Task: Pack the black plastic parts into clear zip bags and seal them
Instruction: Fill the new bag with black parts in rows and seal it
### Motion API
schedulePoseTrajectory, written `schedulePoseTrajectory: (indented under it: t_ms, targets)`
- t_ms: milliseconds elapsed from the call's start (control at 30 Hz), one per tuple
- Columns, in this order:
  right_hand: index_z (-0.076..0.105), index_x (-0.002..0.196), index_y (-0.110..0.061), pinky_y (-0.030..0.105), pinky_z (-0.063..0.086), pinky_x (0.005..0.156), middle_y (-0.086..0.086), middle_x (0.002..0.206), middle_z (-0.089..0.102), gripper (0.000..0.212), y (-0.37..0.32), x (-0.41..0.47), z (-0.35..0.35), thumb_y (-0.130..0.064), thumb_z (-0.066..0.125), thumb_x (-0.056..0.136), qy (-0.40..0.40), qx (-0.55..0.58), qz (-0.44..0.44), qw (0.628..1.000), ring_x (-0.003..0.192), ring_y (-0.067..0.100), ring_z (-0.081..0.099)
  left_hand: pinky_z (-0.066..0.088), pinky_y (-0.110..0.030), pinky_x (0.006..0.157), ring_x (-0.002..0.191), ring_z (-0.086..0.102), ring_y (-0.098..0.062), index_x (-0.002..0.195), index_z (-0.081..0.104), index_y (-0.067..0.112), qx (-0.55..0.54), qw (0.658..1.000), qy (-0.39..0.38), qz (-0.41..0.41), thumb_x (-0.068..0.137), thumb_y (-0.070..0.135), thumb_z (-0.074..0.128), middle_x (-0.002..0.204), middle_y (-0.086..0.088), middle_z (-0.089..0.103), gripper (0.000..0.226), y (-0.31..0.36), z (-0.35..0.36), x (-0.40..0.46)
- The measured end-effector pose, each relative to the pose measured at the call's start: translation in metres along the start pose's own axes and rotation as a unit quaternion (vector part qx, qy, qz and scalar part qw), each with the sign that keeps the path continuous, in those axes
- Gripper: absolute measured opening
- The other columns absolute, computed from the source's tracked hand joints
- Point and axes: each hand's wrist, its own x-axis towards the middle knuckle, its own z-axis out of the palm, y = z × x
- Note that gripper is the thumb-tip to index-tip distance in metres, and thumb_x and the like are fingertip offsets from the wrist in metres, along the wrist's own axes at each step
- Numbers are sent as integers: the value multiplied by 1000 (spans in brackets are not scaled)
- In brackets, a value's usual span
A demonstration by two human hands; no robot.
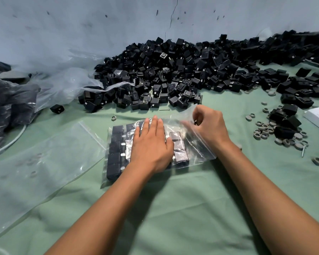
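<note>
hands: 2 | left hand (151, 144) flat on 1 filled zip bag (116, 153) | right hand (208, 126) pinching its mouth | 1 empty bag (44, 157)

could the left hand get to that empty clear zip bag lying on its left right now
Probably yes. The left hand lies flat on the filled clear zip bag of black plastic parts, holding nothing, and only bare green cloth lies between it and the empty clear zip bag.

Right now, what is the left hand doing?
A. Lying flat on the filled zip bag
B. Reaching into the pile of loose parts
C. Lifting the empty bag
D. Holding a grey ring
A: the left hand lies with straight fingers on top of the filled zip bag, while the right hand pinches the bag's open edge.
</note>
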Motion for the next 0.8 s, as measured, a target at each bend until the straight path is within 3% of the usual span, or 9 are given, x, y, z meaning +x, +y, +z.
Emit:
schedulePoseTrajectory:
  t_ms: [67,167,267,367,533,600,700,800]
  targets:
    - [65,77,-19,31,56,52,-2,65,68,30,0,-1,2,-42,81,86,-20,47,17,999,54,12,65,-2,-48,128,158,-12,-22,163,-7,15,-2,1000,1,-1,105,49,11,171,-4,-11,70,0,0,0]
    - [76,90,-24,40,63,67,-3,83,77,25,3,1,-10,-49,77,86,-104,152,71,980,74,16,75,-3,-48,128,158,-12,-22,163,-6,16,-9,1000,2,-1,104,48,12,171,-4,-11,70,-1,-1,-2]
    - [79,97,-33,42,64,81,-12,93,78,26,9,1,-20,-50,75,77,-181,141,75,970,84,9,75,-4,-47,128,158,-12,-22,164,-6,15,-13,1000,3,-1,105,48,12,171,-4,-10,70,0,-2,-3]
    - [77,81,-26,45,64,77,-9,82,77,17,7,2,-17,-43,81,77,-143,108,103,978,72,7,74,-4,-48,128,158,-12,-22,163,-7,15,-11,1000,3,0,104,49,12,171,-4,-11,70,0,-1,-3]
    - [76,73,-20,56,62,67,8,76,75,46,-1,-2,-12,-66,79,69,-92,110,125,982,74,35,76,-3,-49,128,157,-12,-22,163,-7,15,-11,1000,3,-1,100,51,8,171,-4,-12,74,0,0,-4]
    - [76,74,-20,56,60,59,8,72,74,53,0,-3,-13,-72,79,71,-74,73,124,987,69,38,74,-2,-49,128,158,-12,-23,163,-6,15,-13,1000,5,-1,98,52,6,171,-4,-11,75,0,0,-3]
    - [74,85,-26,49,62,69,-2,77,75,47,5,-2,-19,-72,76,75,-100,61,102,988,71,24,74,-2,-50,128,158,-11,-23,163,-6,19,-18,1000,10,1,98,52,7,171,-4,-10,74,0,0,-3]
    - [75,100,-38,42,62,83,-14,87,78,29,7,-2,-23,-58,81,80,-165,67,88,980,80,5,75,-3,-50,128,158,-10,-23,162,-5,36,-39,999,16,10,102,54,11,172,-3,-7,66,0,-1,-5]
